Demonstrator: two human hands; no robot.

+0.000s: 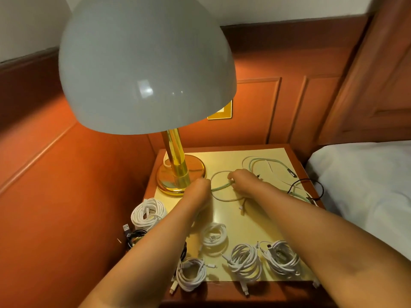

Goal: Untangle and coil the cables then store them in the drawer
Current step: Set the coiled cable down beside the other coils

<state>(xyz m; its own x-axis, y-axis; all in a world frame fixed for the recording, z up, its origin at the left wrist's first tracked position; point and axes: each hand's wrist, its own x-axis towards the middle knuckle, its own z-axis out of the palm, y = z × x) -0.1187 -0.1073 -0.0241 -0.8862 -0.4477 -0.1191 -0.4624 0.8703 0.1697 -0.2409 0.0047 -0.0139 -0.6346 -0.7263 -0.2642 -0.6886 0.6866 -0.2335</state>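
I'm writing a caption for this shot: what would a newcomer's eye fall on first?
First the big grey dome lamp on its brass base at the nightstand's back left. Then both hands, the left hand and right hand, working a pale green cable mid-table. White coiled cables line the near edge.

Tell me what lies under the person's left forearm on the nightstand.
A black cable bundle with a USB plug pokes out on the forearm's left, and a dark strand shows on its right. How they join beneath the left forearm is covered.
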